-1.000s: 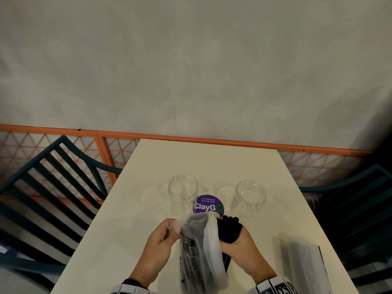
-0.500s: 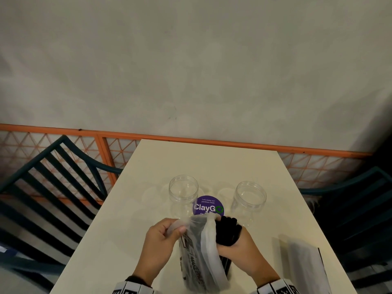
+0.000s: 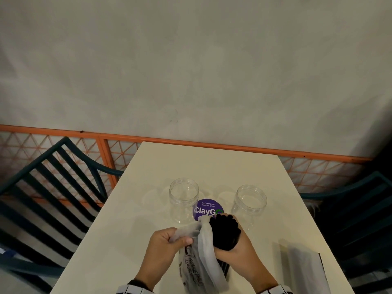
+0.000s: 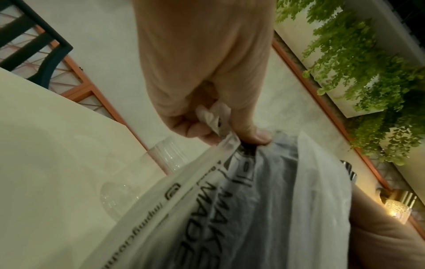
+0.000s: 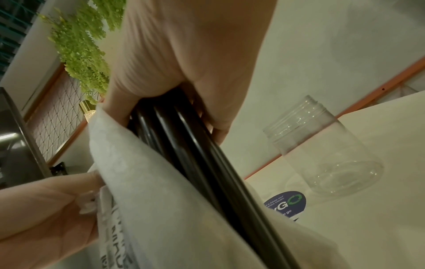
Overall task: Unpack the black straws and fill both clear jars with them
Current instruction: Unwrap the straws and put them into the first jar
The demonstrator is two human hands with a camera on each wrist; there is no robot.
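Nearest the person, the left hand pinches the bunched top edge of the printed plastic bag between thumb and curled fingers, holding it back; just beside it the right hand is wrapped round the bundle of black straws, fingers curled tight about them, the upper ends clear of the bag's mouth while the lower lengths sit inside the plastic; the right wrist view shows the glossy stems running down into the bag. To the right on the table lies a second flat packet, seemingly unopened, though I cannot be sure. Just past the hands is a purple ClayGo sticker; either side of it stand the two clear jars, the left jar and the right jar, both upright, lidless and holding nothing. So the unpacking looks about half done; the filling of both jars has not begun.
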